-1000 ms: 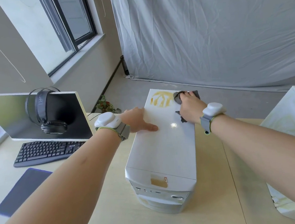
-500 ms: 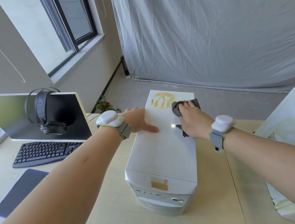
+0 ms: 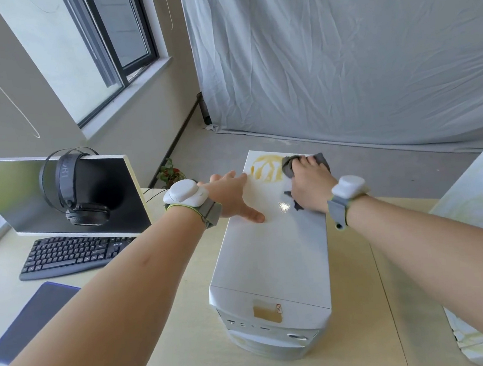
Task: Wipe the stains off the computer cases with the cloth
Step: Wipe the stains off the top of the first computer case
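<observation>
A white computer case [image 3: 276,255] lies on the desk with its broad side up. A yellow-brown stain [image 3: 265,169] marks the far end of that side. My right hand [image 3: 307,185] presses a grey cloth [image 3: 290,165] onto the case at the stain's right edge; most of the cloth is hidden under the hand. My left hand [image 3: 232,195] rests flat on the case's left edge, fingers straight and thumb spread over the top. A second white case [image 3: 476,214] with yellowish stains stands at the right edge of the view.
A monitor [image 3: 69,198] with black headphones [image 3: 74,191] hung on it stands at the left, a black keyboard [image 3: 71,254] in front and a dark blue mouse pad [image 3: 30,318] nearer me. A grey sheet [image 3: 340,57] hangs behind.
My right hand slid the cloth back toward me and a little left, then pushed it forward again to the far end beside the stain. My left hand stayed in place.
</observation>
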Available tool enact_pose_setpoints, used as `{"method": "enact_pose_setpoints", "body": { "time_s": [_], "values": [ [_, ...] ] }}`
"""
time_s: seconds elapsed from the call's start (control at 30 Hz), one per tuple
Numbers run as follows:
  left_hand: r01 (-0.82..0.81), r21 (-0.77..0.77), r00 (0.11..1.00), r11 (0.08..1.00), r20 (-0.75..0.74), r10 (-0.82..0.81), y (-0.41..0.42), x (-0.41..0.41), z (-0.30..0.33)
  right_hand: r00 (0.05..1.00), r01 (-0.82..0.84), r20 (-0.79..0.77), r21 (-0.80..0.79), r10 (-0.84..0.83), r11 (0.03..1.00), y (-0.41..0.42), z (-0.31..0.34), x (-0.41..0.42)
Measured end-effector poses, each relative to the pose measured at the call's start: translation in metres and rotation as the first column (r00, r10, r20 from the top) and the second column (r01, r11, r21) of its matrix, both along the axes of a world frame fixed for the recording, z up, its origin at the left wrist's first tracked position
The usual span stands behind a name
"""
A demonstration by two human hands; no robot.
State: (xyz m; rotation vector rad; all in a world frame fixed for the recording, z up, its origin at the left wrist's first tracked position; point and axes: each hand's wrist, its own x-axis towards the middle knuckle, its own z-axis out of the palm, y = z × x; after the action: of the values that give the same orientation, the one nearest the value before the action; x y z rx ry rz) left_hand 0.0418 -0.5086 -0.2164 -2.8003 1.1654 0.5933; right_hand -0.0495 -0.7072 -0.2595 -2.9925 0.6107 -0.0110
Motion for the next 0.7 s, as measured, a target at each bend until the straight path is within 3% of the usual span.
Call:
{"method": "enact_pose_setpoints", "body": {
  "time_s": [0.13,0.27,0.5,0.7],
  "values": [
    [-0.014,-0.019,0.999,1.0,-0.038,0.014,0.002,0.0,-0.001,0.996,0.084,-0.036,0.037,-0.083,0.996,-0.018,0.005,0.038],
    [-0.015,-0.026,0.999,1.0,-0.034,0.014,0.002,0.0,-0.001,0.997,0.06,-0.055,0.037,-0.058,0.998,-0.02,0.009,0.048],
    [-0.008,-0.045,1.0,0.999,-0.018,0.008,0.0,0.003,-0.005,0.967,-0.256,-0.018,0.009,0.256,0.967,0.013,0.003,-0.01],
    [-0.02,-0.07,0.999,0.997,-0.034,0.018,0.004,0.0,-0.005,0.89,-0.455,0.102,0.117,0.445,0.883,0.04,0.004,-0.08]
  ]
}}
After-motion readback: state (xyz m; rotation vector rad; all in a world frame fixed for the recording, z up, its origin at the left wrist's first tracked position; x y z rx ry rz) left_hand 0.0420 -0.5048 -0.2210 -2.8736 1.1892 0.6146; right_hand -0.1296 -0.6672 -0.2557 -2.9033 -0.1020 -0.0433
